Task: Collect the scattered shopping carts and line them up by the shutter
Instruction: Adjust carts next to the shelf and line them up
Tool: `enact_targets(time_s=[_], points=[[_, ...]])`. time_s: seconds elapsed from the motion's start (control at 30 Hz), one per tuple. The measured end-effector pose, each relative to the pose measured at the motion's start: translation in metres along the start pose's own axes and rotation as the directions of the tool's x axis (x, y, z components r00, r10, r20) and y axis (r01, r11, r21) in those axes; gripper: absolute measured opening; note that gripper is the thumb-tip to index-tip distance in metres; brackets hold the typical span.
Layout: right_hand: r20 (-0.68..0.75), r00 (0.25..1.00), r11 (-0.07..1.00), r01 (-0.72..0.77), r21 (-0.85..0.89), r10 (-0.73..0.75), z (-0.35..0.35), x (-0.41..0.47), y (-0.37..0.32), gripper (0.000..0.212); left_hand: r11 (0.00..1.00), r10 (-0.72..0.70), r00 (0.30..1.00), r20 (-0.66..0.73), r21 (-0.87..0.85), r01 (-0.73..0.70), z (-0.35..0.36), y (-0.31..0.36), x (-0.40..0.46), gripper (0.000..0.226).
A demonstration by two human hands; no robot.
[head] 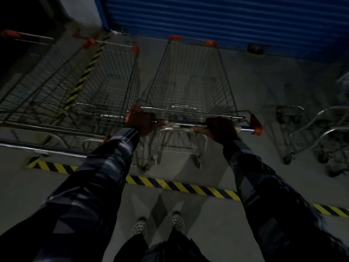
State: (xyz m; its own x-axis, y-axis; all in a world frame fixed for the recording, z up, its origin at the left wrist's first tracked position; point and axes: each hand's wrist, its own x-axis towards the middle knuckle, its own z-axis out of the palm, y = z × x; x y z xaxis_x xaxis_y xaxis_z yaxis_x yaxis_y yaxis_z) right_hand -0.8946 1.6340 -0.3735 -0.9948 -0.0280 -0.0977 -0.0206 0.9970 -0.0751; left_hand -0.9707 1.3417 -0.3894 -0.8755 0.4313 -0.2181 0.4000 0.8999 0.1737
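Both hands are on the push handle (188,124) of the middle cart (190,78). The left hand (144,123) is wrapped round the bar near its left end, the fingers (162,121) curled over it. The right hand (219,129) grasps the bar further along, short of the orange end cap (256,125). So both sets of fingers are clenched on the same handle, and neither hand is nearer than the other to the cart.

The relation that matters: the cart lies straight ahead of the fingers, its long axis running away from the person toward the blue shutter (226,21). Its front rim, with two orange corner guards, sits close to the foot of the shutter (whether it touches cannot be told in this dim light). The rear wheels stand just beyond the yellow-and-black floor tape (181,186), on the shutter side.

Just beside it on the left stands a parked cart (105,82), its basket roughly parallel and its near corner almost at the left hand. Another cart (34,76) lies further left, partly blurred. Off to the right, well apart, is more cart framework (311,133), not yet in the row.

My reading is that this cart is nearly placed. Any remaining push goes along its long axis toward the shutter, keeping the gap to the left neighbour even.
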Motion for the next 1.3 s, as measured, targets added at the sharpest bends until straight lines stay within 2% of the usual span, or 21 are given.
enact_targets(time_s=[0.2, 0.33, 0.43, 0.53, 0.67, 0.8, 1.0, 1.13, 1.23, 1.3], points=[[-0.006, 1.0, 1.0, -0.02, 0.011, 0.021, -0.005, -0.024, -0.017, 0.097, 0.999, 0.01, 1.0, -0.027, 0.048, -0.008, 0.004, -0.004, -0.019, 0.104], [0.031, 0.999, 0.999, -0.035, -0.009, 0.036, -0.005, -0.043, -0.035, 0.087, 0.993, 0.067, 0.996, -0.066, 0.1, -0.06, 0.01, -0.015, -0.034, 0.103], [0.038, 0.998, 0.999, -0.05, 0.012, 0.049, -0.004, -0.055, -0.045, 0.074, 0.994, 0.084, 0.995, -0.063, 0.068, -0.079, 0.01, -0.019, -0.047, 0.109], [0.035, 0.998, 0.998, -0.058, 0.03, 0.057, 0.002, -0.064, -0.048, 0.079, 0.996, 0.08, 0.996, -0.031, 0.033, -0.079, 0.001, -0.014, -0.063, 0.125], [0.019, 0.998, 0.997, -0.066, 0.042, 0.066, 0.009, -0.074, -0.048, 0.088, 0.998, 0.054, 0.998, -0.029, 0.013, -0.053, -0.001, -0.008, -0.082, 0.124], [0.015, 0.996, 0.995, -0.088, 0.038, 0.088, 0.015, -0.078, -0.043, 0.082, 0.999, 0.045, 0.996, -0.077, -0.008, -0.046, 0.003, -0.003, -0.093, 0.121], [0.038, 0.997, 0.996, -0.076, 0.054, 0.074, 0.015, -0.078, -0.038, 0.08, 0.998, 0.059, 0.997, -0.049, -0.029, -0.06, -0.008, 0.006, -0.099, 0.114], [0.035, 0.998, 0.998, -0.046, 0.044, 0.044, 0.012, -0.075, -0.028, 0.076, 0.999, 0.032, 0.998, -0.046, -0.011, -0.033, -0.007, 0.011, -0.097, 0.118], [0.053, 0.998, 0.997, -0.044, 0.063, 0.041, 0.007, -0.074, -0.02, 0.062, 1.0, 0.008, 0.999, -0.053, 0.03, -0.007, -0.002, 0.018, -0.09, 0.127], [0.054, 0.998, 0.998, -0.034, 0.043, 0.032, 0.005, -0.071, -0.013, 0.067, 0.999, 0.005, 0.999, -0.048, 0.036, -0.003, 0.004, 0.023, -0.086, 0.123]])
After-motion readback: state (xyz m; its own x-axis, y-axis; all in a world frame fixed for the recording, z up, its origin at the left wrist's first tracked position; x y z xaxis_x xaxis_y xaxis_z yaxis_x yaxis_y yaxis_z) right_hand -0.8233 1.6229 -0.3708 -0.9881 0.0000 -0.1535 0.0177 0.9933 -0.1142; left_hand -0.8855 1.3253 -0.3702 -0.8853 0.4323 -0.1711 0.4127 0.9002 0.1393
